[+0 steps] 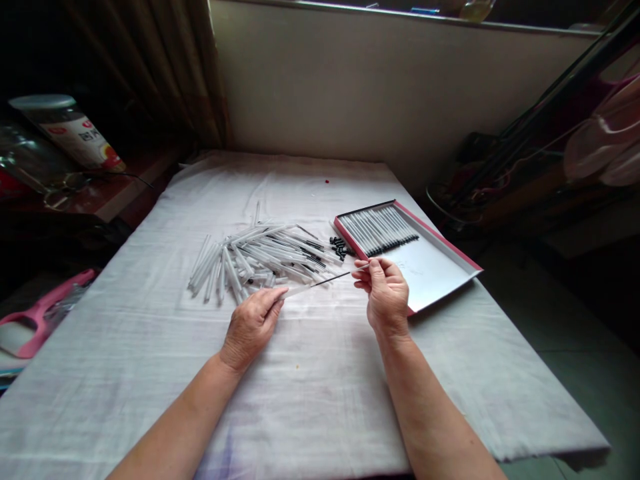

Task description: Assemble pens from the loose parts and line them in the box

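Over the middle of the table, my left hand (255, 323) is closed on a translucent pen barrel (299, 291). Between thumb and fingers, my right hand (384, 293) pinches one end of a thin pen refill (333, 278) with a dark length. The refill's other end meets the barrel's open end; how far inside it sits I cannot tell. Behind my hands lies a loose pile of translucent barrels (220, 267) mixed with dark refills (313, 250). Small black pen parts (339, 247) are heaped beside a shallow red-edged box (440, 267), which holds a row of pens (377, 230).
A white cloth (310, 413) covers the table. On a side shelf at left stands a lidded jar (77, 133), with pink-handled scissors (45, 317) lower down. A wall (320, 87) rises behind the table, and a dark slanted frame (530, 113) stands at right.
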A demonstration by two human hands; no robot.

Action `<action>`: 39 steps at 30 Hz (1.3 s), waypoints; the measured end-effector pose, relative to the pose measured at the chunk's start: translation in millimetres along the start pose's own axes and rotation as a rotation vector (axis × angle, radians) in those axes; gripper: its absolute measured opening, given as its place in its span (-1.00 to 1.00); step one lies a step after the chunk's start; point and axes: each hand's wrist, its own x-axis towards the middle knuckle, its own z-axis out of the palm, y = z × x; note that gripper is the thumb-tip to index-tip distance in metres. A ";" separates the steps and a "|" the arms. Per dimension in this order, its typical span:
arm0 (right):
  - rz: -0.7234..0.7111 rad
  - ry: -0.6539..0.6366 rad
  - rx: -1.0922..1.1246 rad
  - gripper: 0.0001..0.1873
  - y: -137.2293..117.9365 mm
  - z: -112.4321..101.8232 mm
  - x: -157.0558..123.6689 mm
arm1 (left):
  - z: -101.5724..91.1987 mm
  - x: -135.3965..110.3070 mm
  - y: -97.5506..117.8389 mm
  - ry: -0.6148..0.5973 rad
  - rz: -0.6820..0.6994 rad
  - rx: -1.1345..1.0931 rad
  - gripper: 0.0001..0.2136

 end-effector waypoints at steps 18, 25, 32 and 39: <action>-0.295 -0.629 -0.477 -0.53 33.4 26.0 -47.4 | -3.7 0.7 5.4 0.048 -0.128 -0.125 -0.77; -0.444 -0.733 -1.041 -0.78 37.0 57.5 -30.3 | -10.7 5.4 1.4 0.238 -0.291 -0.225 -0.79; -0.522 -0.631 -1.146 -0.75 31.8 60.2 -10.0 | -7.4 5.0 -6.5 0.255 -0.299 -0.231 -0.74; -0.438 -0.414 -1.478 -0.70 16.3 24.0 50.4 | -1.5 2.9 3.3 0.160 -0.153 -0.196 -0.77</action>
